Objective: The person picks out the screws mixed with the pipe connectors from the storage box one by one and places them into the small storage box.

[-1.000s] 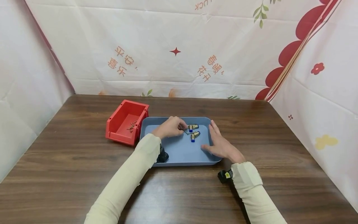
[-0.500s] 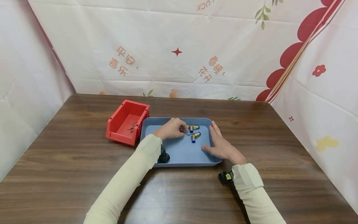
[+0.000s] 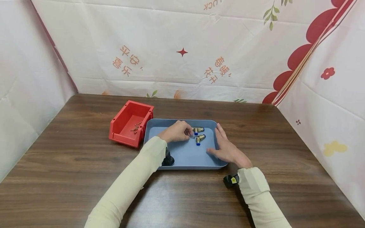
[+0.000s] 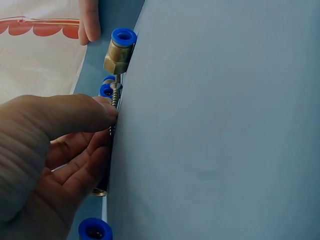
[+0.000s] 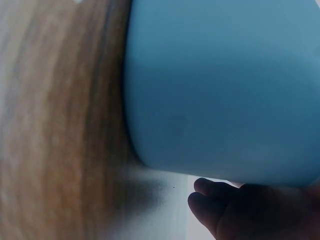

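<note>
Inside the shallow blue-grey tray (image 3: 188,159), my left hand (image 3: 177,131) pinches a screw (image 4: 115,95) between thumb and fingertips. The screw's threaded shank shows beside the thumb in the left wrist view, its head pointing at a brass push-in fitting (image 4: 119,52) with a blue collar. In the head view that fitting (image 3: 200,139) lies just right of the fingers, and another brass fitting (image 3: 198,129) lies behind it. My right hand (image 3: 226,150) rests at the tray's right side, fingers straight along the rim and thumb spread inward, holding nothing.
A red open-front bin (image 3: 121,137) stands against the tray's left side, with several screws (image 3: 136,127) in it. Both stand on a brown wood-grain table (image 3: 182,196). A printed white cloth (image 3: 159,38) hangs behind and at both sides.
My left hand has edged slightly right, and the screw in its fingers has swung from slanted to nearly level, close to the front fitting. The right hand stays at the tray's side.
</note>
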Motion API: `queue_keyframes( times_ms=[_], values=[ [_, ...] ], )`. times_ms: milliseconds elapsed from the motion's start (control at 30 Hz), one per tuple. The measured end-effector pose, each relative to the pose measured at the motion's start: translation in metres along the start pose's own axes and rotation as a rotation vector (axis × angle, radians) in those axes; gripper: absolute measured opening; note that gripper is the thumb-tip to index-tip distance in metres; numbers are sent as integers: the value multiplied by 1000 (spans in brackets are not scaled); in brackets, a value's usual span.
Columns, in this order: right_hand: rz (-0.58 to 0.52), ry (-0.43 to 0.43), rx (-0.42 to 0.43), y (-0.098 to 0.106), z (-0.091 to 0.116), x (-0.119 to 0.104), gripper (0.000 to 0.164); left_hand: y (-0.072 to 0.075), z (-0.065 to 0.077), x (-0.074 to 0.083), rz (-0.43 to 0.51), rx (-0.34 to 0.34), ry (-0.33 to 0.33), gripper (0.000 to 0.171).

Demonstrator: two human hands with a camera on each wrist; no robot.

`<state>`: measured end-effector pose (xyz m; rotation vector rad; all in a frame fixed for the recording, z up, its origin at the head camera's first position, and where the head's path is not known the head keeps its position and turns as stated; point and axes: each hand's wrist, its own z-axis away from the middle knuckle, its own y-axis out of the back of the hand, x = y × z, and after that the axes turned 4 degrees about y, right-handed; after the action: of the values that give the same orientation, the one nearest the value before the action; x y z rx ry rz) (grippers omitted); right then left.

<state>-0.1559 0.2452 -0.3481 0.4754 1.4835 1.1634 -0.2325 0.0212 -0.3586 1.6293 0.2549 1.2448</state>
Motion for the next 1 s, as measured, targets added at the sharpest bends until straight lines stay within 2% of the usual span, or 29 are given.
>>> queue_keyframes(
  times_ms=[200,633,867,1000],
  values=[
    [8,-7,1,0,0,0,89,0,0,1,3,-16,17,13],
    [6,-4,5,0,1,-1,89,-2,1,2,6,-14,-8,13],
    [10,-11,0,0,0,-1,89,0,4,3,62,-23,26,14],
    [6,-2,3,0,1,-1,89,0,4,4,65,-20,23,13]
  ],
)
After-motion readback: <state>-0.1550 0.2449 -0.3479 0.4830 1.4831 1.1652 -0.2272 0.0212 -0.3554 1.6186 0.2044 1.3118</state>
